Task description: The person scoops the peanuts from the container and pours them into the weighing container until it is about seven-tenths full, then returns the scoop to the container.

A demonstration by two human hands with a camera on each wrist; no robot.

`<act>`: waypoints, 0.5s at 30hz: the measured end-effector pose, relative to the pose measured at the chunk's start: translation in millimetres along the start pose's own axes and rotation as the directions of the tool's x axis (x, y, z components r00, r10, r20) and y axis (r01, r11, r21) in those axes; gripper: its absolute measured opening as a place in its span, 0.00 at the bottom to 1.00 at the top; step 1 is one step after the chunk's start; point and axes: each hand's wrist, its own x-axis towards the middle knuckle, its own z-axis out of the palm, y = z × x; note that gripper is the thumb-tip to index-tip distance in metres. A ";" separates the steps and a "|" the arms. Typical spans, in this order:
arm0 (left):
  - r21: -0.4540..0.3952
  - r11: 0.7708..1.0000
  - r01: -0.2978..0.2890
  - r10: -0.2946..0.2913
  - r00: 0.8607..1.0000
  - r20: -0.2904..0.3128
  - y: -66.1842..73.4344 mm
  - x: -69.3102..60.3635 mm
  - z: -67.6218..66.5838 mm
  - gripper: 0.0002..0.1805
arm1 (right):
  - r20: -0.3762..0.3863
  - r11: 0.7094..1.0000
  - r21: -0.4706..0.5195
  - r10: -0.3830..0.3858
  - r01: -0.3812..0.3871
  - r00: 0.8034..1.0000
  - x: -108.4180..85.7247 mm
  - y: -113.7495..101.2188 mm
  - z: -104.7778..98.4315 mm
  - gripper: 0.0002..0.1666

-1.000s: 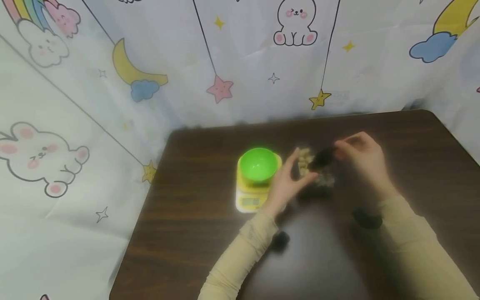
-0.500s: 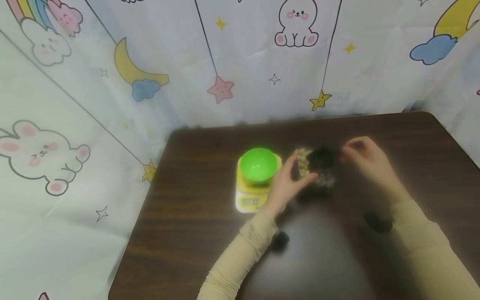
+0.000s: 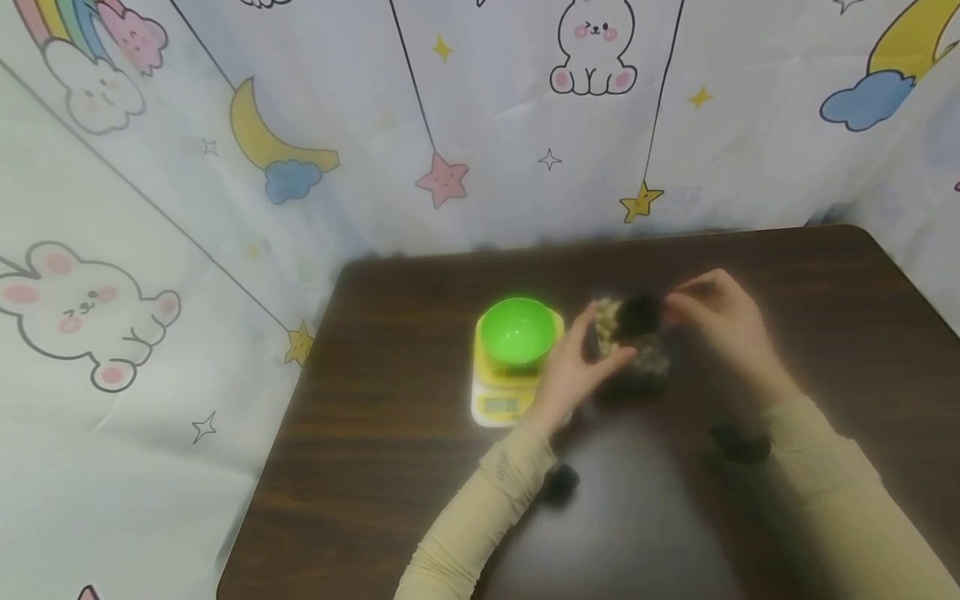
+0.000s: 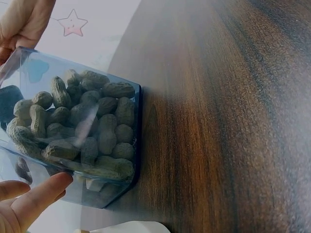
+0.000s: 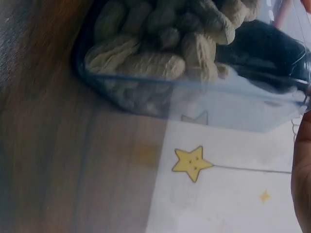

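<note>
A clear box of peanuts [image 3: 607, 321] [image 4: 58, 116] [image 5: 155, 65] stands on the table just right of the scale. My left hand [image 3: 566, 371] [image 4: 34, 201] holds its near left side, thumb and fingers spread around it. Over the box's open end, my right hand [image 3: 727, 325] [image 4: 24, 24] [image 5: 302, 170] has thumb and fingertips together at the edge of a black object [image 3: 640, 315] [image 4: 9, 102] [image 5: 265, 53], which lies partly inside the box. Its full shape and the exact grip are blurred.
Left of the box, a green bowl [image 3: 517, 332] sits on a yellow and white kitchen scale [image 3: 487, 407]. The brown table [image 3: 360, 433] ends at a printed cloth [image 3: 495, 108] behind and on the left. Dark wrist-worn devices show under both forearms.
My right hand moved right, then came back left towards the box. The black object shifted over the peanuts. My left hand has kept its hold in the same place.
</note>
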 end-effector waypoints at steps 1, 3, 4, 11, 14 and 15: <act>0.003 1.000 -0.002 0.002 1.000 -0.001 -0.2 0.3 -0.2 0.45 | 0.021 1.000 -0.010 -0.006 0.006 1.000 -0.5 0.1 -1.3 0.16; 0.006 1.000 -0.007 0.007 1.000 -0.006 -0.2 0.7 -0.5 0.46 | 0.058 0.998 -0.055 -0.024 0.027 0.998 -0.7 0.6 -3.6 0.17; 0.005 1.000 -0.010 0.010 1.000 -0.007 -0.3 1.1 -0.6 0.46 | 0.067 0.994 -0.103 -0.038 0.045 0.997 -0.5 0.9 -4.7 0.18; -0.007 1.000 -0.009 0.009 1.000 -0.007 -1.5 1.4 -1.1 0.46 | 0.029 0.977 -0.208 -0.035 0.041 0.999 3.9 2.7 -7.6 0.16; -0.014 1.000 -0.012 0.012 1.000 -0.009 -2.5 1.5 -0.2 0.46 | -0.014 0.968 -0.250 -0.036 0.031 0.999 2.0 -0.5 -6.4 0.17; -0.014 1.000 -0.012 0.012 1.000 -0.010 -2.4 1.6 0.1 0.46 | -0.022 0.962 -0.272 -0.044 0.036 0.999 0.9 -2.3 -5.9 0.18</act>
